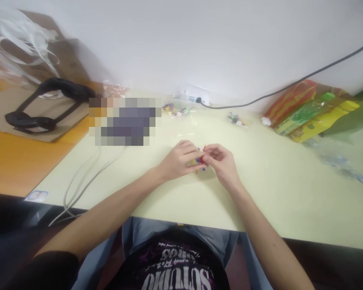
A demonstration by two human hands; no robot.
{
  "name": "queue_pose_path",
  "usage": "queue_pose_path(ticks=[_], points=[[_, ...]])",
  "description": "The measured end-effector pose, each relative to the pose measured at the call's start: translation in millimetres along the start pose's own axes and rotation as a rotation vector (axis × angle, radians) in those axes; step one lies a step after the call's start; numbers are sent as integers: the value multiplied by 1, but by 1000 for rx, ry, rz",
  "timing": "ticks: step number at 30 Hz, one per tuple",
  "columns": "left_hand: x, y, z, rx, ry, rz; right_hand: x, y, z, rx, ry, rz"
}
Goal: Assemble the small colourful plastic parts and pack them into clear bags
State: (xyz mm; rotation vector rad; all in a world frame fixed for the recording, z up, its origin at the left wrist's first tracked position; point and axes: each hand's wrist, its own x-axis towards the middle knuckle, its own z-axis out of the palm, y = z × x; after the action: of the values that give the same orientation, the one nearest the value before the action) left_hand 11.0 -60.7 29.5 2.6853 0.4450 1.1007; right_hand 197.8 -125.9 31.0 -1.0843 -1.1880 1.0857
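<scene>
A small red, blue and yellow plastic toy [202, 160] is held between my two hands, just over the pale table [175, 197]. Fingers cover much of it, so its exact kind does not show. My left hand [183, 159] grips its left side, where some yellow shows under the fingers. On the right, the thumb and fingertips of my right hand [220, 161] pinch the red part. Thin red and blue bits stick out above and below the fingers.
Small colourful pieces in clear plastic [178, 111] and another cluster [236, 119] lie farther back. A blurred-out dark device [130, 121] with cables is at left. Bottles [305, 114] stand or lean at right, near crumpled clear wrapping [339, 161]. A black cord [260, 98] crosses the back.
</scene>
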Motion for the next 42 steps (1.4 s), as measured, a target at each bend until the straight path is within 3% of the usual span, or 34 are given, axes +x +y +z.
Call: queue_pose_path(ticks=[7,14,20,30,35,42], points=[[-1,2,3,2,-39,71,-5,-1,7,-4,-8,59],[0,3,2,-45,97,29,-2,-1,5,-23,-7,-2],[1,3,0,-55,173,-77,-3,-4,5,-22,-179,29],[1,-1,-1,-66,87,-187,-5,-7,4,-141,-129,6],[1,-3,-1,-33,24,-202,-8,-4,2,-388,-67,-91],[3,-1,0,-50,14,-155,-10,-1,0,-743,-37,-369]])
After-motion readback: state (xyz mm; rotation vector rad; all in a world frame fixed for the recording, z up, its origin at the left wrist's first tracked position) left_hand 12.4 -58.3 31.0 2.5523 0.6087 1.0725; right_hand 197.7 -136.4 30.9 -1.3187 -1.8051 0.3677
